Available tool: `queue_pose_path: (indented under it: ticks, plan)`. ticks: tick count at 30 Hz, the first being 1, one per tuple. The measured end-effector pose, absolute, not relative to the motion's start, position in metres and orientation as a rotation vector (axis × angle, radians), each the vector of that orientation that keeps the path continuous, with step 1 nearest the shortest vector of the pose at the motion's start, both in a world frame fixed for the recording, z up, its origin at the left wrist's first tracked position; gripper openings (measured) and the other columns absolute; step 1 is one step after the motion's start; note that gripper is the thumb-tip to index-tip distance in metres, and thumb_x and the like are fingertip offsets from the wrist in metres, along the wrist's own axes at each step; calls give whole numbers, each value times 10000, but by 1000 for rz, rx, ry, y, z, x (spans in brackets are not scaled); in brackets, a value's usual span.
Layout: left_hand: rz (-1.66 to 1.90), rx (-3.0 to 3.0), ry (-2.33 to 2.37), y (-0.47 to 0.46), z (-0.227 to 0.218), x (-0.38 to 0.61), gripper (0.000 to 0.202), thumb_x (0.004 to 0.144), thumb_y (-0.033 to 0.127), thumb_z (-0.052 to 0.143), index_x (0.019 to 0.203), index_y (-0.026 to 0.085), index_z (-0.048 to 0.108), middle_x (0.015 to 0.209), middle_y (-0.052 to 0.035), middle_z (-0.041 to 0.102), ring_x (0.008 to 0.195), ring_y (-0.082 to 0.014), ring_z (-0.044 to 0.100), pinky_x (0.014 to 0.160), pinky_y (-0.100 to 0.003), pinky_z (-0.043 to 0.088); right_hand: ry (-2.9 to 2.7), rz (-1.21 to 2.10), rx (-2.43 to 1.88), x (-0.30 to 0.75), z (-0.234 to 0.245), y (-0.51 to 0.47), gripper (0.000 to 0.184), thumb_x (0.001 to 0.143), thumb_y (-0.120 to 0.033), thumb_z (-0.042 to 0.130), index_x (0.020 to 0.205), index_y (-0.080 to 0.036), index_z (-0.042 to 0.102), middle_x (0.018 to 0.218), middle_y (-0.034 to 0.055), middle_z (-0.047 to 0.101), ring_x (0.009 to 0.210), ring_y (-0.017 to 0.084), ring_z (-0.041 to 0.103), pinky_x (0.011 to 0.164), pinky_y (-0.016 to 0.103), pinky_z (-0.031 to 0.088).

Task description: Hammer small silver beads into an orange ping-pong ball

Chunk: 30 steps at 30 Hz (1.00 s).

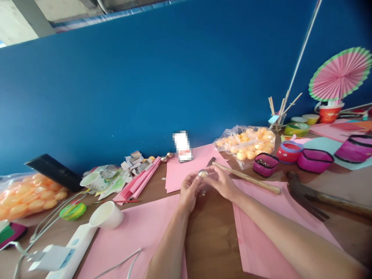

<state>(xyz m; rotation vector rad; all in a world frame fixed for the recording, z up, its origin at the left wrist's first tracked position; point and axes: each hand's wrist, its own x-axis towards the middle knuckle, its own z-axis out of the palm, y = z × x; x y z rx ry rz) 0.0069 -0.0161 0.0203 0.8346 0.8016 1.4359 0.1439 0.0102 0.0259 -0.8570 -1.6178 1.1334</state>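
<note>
A small shiny silvery-gold ball [203,174] sits between my two hands, above the brown table. My left hand [189,190] has its thumb and fingers closed on the ball from the left. From the right, my right hand [223,181] reaches the ball with bent fingers, its fingertips pinched at the ball's side. Below the ball something small and clear shows, too blurred to name. A hammer [247,177] with a wooden handle lies just beyond my right hand. Two similar shiny balls [166,157] rest farther back, left of a pixelated phone-like object [183,147].
Pink paper sheets [145,232] cover parts of the table. To the left stand a white cup [107,215] and a power strip [76,248] with cables. At right are a bag of orange balls [250,141], purple containers [315,161] and a larger hammer [308,193].
</note>
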Motion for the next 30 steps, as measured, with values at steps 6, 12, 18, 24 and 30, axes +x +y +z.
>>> queue_pose_path:
  ticks: [6, 12, 18, 24, 30]
  plan:
    - [1452, 792, 843, -16, 21, 7, 261, 655, 270, 658, 874, 161, 565, 911, -51, 636, 773, -127, 602, 738, -265, 459, -1592, 1198, -814, 143, 24, 12, 298, 721, -333, 585, 958, -184, 481, 985, 49, 583, 841, 154, 589, 752, 307, 491]
    - [1449, 839, 804, -16, 20, 7, 241, 719, 270, 597, 935, 170, 557, 962, -59, 623, 807, -127, 595, 761, -280, 456, -1584, 1195, -815, 143, 23, 11, 296, 737, -334, 569, 983, -185, 498, 1018, 54, 583, 827, 149, 597, 738, 294, 494]
    - [1448, 843, 881, -15, 19, 8, 297, 676, 283, 641, 930, 157, 550, 970, -83, 631, 821, -144, 604, 769, -283, 456, -1692, 1014, -895, 145, 26, 12, 295, 742, -349, 563, 991, -190, 545, 965, 39, 611, 842, 156, 584, 736, 279, 482]
    - [1491, 692, 894, -10, 16, 5, 270, 690, 332, 618, 865, 143, 538, 807, -57, 644, 666, -110, 609, 702, -267, 475, -1862, 678, -1014, 151, 19, 17, 239, 828, -305, 433, 987, -202, 578, 975, 52, 607, 864, 167, 564, 751, 303, 451]
    - [1556, 571, 859, -6, 13, 1, 263, 699, 340, 599, 857, 138, 539, 798, -65, 645, 687, -126, 616, 695, -272, 478, -2197, 352, -1044, 154, 13, 17, 207, 833, -231, 434, 845, -206, 638, 809, 51, 610, 817, 172, 531, 748, 311, 397]
